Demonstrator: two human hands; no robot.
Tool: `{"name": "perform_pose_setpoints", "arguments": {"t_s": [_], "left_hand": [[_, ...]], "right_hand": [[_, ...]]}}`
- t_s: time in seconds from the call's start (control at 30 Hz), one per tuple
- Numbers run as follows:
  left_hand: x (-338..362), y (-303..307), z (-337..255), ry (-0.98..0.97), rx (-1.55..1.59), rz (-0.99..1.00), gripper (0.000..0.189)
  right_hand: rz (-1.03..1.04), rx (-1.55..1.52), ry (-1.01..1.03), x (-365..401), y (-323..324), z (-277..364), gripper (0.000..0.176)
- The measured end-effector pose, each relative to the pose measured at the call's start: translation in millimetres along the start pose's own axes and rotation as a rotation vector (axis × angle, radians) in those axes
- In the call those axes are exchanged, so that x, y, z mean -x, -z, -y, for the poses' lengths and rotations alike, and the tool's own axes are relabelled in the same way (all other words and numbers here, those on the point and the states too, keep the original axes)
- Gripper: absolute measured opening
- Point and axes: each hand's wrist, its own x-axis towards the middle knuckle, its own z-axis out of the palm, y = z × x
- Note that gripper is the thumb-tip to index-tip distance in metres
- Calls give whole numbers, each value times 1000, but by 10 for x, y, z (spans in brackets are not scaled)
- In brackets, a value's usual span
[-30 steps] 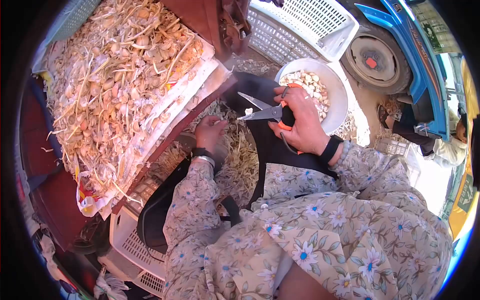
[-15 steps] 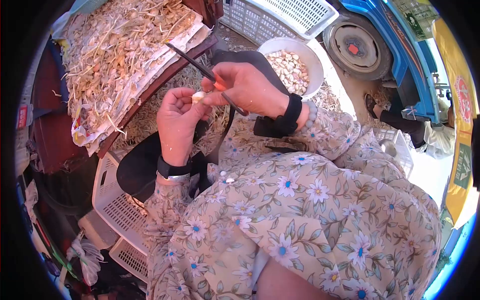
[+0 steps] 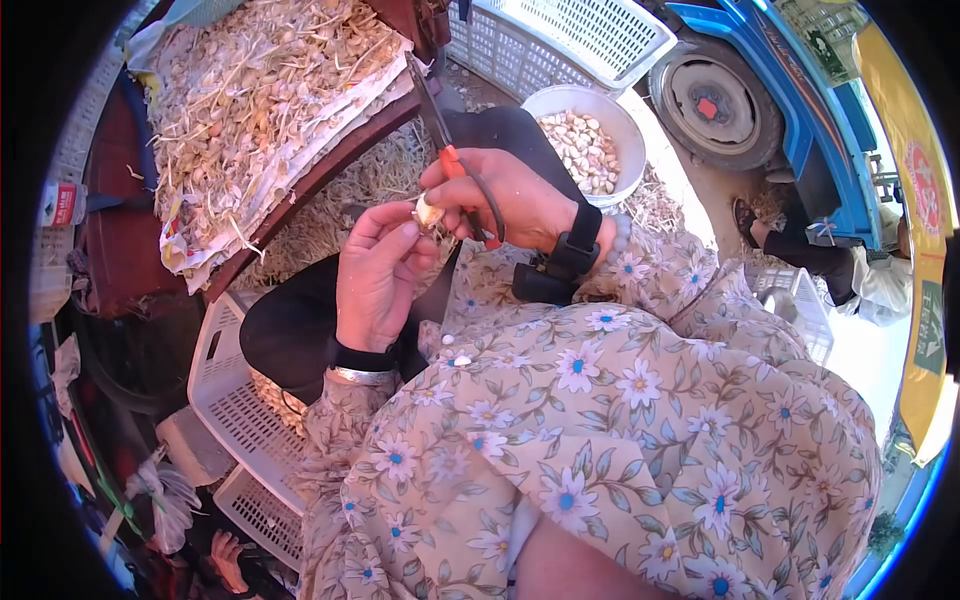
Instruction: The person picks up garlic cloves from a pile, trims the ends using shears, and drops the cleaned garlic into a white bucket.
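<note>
We bend the fingers [image 3: 385, 215] of our bare left hand [image 3: 376, 285] close to the curled fingers of our bare right hand [image 3: 508, 205], both black-banded wrists [image 3: 606, 235] lying behind the fingers.

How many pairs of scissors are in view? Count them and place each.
1: the orange-handled scissors in the right hand. Others may be hidden.

- Garlic clove [image 3: 428, 212]: looks cream with a yellowish tinge; sits pinched in the upper middle of the frame.
- Scissors [image 3: 450, 162]: combine orange-and-black handles with dark blades; slant tips-up toward the top edge, above the clove.
</note>
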Motion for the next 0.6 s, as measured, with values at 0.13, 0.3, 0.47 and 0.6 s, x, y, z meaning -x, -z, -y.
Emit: {"name": "perform_pose_setpoints", "arguments": {"t_s": [0.13, 0.3, 0.47, 0.6], "left_hand": [[29, -111, -20, 66, -86, -78, 14], [37, 46, 5, 101, 68, 51, 14], [69, -125, 26, -5, -204, -98, 21], [77, -149, 38, -74, -445, 40, 30]], "right_hand": [[-3, -16, 54, 49, -2, 22, 22], [31, -128, -1, 73, 61, 17, 23], [-12, -15, 39, 86, 78, 19, 24], [48, 97, 37, 58, 99, -142, 24]]}}
